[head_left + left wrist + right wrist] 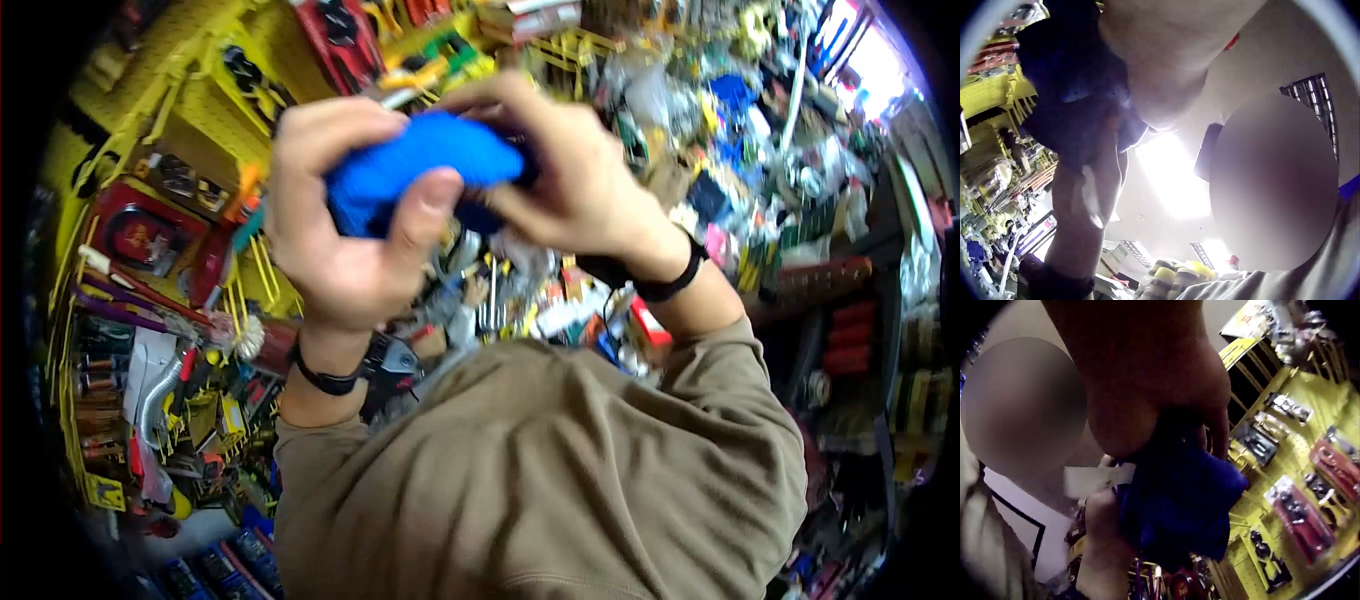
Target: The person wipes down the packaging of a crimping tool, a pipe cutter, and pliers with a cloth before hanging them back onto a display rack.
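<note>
A bright blue, soft-looking item is held up in front of the chest, between both hands. The left hand grips its left side, thumb across the near face. On the other side the right hand has its fingers curled round the item's right end, where a dark part shows. In the left wrist view the blue item looks dark, with the right hand beyond it. The right wrist view shows the item hanging below the right hand, a pale tag beside it.
Yellow pegboard racks with packaged tools stand at the left. Piles of mixed packaged goods fill the back and right. Dark shelving is at the right. Ceiling lights shine overhead.
</note>
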{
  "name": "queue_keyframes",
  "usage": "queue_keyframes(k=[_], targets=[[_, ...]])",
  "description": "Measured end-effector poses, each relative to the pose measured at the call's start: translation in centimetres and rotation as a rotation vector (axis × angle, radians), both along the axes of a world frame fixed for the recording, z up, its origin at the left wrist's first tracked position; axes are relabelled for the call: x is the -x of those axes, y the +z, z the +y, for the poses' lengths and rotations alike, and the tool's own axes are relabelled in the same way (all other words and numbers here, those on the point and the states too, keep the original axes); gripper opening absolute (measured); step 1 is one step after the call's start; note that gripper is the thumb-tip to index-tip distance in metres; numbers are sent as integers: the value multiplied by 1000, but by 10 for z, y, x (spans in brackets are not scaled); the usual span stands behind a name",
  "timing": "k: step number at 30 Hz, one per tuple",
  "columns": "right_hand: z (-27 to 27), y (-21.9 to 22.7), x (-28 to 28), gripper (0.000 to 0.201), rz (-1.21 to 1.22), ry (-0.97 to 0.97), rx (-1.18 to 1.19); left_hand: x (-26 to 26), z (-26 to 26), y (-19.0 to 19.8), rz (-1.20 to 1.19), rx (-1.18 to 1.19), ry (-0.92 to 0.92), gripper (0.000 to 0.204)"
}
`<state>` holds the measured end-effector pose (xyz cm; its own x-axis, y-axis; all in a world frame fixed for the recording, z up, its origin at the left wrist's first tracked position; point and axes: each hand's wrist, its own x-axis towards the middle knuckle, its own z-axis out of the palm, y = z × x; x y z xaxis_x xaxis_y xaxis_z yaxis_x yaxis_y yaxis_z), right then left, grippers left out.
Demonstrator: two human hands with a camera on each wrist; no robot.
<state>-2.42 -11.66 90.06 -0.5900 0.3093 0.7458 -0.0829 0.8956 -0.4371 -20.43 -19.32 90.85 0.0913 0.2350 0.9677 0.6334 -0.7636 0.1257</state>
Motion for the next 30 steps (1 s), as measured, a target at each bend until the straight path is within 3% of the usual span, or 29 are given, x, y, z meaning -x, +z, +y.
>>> queue_keyframes(k=[2, 4, 6, 8, 10, 13, 14, 16, 18, 20, 21, 22, 24, 25, 28, 30], targets=[[15, -30, -25, 35, 80, 31, 177, -5, 7, -28, -128, 256, 52, 42], [25, -44, -62, 28, -156, -88, 140, -18, 11, -45, -198, 689, -58, 43], [41, -70, -93, 25, -239, -131, -14, -24, 30, -62, 91, 850, -100, 29], [46, -94, -122, 24, -315, -174, 10, -40, 46, -76, 306, 919, -111, 25], [36, -100, -149, 27, -337, -289, 160, -60, 66, -97, 368, 923, -223, 21], [46, -138, -192, 25, -351, -217, 457, -92, 92, -125, 395, 952, -280, 21], [46, -144, -208, 26, -455, -241, 554, -104, 97, -128, 389, 938, -329, 20], [50, -166, -237, 32, -291, -13, 859, -124, 108, -142, 339, 986, -396, 19], [41, -207, -240, 55, 398, 442, 1335, -142, 115, -160, 199, 1050, -450, 15], [42, -257, -231, 56, 762, 116, 1765, -163, 127, -173, 178, 1077, -452, 16], [20, -262, -224, 45, 284, -244, 1234, -172, 135, -185, 156, 1029, -475, 17], [24, -242, -218, 49, 2, -213, 927, -180, 141, -194, 152, 1088, -469, 19], [6, -264, -211, 48, 522, 58, 1531, -192, 152, -211, 215, 1121, -407, 23], [3, -271, -209, 48, 654, 86, 1619, -195, 159, -226, 233, 1127, -432, 26], [0, -288, -213, 48, 789, -23, 1620, -205, 172, -261, 256, 1205, -473, 26], [0, -301, -220, 48, 861, -109, 1607, -214, 181, -295, 168, 1378, -588, 30]])
